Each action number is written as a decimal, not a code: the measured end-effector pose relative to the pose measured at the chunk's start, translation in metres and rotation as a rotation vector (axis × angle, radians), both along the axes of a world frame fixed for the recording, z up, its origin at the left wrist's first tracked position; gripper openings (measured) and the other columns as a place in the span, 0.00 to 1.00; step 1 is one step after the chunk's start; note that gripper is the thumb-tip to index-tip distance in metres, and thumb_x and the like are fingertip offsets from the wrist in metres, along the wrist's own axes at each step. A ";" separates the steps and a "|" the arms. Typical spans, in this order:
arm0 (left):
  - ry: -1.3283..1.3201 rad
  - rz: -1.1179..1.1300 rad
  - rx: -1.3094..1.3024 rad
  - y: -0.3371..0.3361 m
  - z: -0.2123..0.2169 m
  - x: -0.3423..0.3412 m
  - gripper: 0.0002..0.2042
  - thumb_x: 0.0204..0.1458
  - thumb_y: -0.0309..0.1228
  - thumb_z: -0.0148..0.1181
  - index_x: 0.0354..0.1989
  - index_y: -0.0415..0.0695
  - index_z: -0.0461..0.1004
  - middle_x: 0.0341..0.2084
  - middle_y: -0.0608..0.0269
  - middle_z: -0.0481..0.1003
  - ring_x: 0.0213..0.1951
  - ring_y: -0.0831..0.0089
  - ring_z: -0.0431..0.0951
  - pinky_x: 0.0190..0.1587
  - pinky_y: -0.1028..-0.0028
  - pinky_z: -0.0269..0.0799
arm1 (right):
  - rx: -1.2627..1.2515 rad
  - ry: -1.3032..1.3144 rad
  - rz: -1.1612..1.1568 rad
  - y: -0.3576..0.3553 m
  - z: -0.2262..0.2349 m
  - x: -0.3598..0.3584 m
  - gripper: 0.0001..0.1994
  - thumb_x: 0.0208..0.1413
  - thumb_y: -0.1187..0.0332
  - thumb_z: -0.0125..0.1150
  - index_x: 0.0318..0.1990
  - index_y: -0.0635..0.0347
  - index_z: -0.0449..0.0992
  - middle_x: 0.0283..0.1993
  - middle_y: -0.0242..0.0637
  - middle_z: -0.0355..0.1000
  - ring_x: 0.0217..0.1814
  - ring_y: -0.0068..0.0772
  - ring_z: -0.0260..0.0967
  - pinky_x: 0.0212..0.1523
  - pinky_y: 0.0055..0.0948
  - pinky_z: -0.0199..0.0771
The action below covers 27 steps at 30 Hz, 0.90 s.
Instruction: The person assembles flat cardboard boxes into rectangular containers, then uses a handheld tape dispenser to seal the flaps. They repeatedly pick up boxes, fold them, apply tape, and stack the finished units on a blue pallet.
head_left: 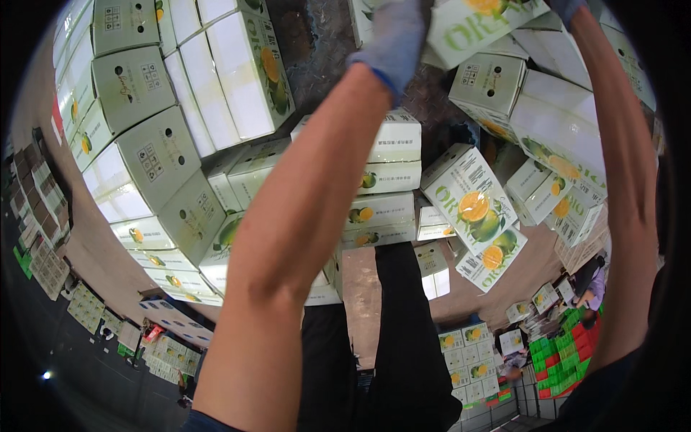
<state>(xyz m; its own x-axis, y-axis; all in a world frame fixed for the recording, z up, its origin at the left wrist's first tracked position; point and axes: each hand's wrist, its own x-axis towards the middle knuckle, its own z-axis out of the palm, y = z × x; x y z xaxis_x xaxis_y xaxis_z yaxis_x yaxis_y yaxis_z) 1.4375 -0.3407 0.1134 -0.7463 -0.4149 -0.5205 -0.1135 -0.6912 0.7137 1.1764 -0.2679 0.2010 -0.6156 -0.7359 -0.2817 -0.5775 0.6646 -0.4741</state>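
Observation:
My left hand, in a blue-grey work glove, is at the left side of a white fruit carton at the top of the view. My right hand, in a similar glove, is at the carton's other end and partly cut off by the upper edge. The carton is tilted, held between both hands, with green lettering and an orange printed on its face. My fingertips are mostly hidden. Below it, another printed carton leans at an angle on the stack.
Tall stacks of white cartons rise on the left, and more cartons are piled on the right. Dark metal plate flooring shows between them. Farther off are stacked cartons, green and red crates and a person.

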 end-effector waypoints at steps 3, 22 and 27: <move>0.111 0.048 0.208 -0.028 0.038 0.048 0.36 0.65 0.60 0.56 0.71 0.44 0.64 0.59 0.59 0.77 0.55 0.65 0.80 0.57 0.64 0.78 | -0.085 0.129 0.234 0.050 0.019 0.049 0.23 0.64 0.47 0.63 0.48 0.62 0.76 0.44 0.43 0.77 0.44 0.40 0.75 0.41 0.39 0.77; -1.246 -0.095 -0.239 -0.029 0.200 0.422 0.28 0.67 0.57 0.57 0.46 0.36 0.76 0.33 0.55 0.82 0.27 0.71 0.82 0.25 0.76 0.77 | -0.327 -0.475 -0.324 0.077 0.054 0.456 0.21 0.53 0.61 0.78 0.41 0.62 0.69 0.38 0.42 0.65 0.44 0.45 0.64 0.45 0.44 0.66; -1.378 -0.361 -1.025 -0.064 0.227 0.383 0.18 0.63 0.34 0.68 0.52 0.31 0.77 0.28 0.57 0.81 0.33 0.72 0.82 0.41 0.71 0.78 | -0.251 -0.439 -0.177 0.091 0.059 0.468 0.18 0.56 0.61 0.73 0.40 0.63 0.69 0.40 0.47 0.64 0.44 0.53 0.63 0.44 0.50 0.65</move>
<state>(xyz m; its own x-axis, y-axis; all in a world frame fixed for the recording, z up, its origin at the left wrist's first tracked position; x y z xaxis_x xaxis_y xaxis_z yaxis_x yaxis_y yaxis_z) 1.8207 -0.4047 0.3402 -0.1456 -0.8789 -0.4542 -0.9893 0.1297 0.0661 1.6446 -0.1770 0.2599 -0.6000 -0.7096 -0.3695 -0.1789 0.5692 -0.8025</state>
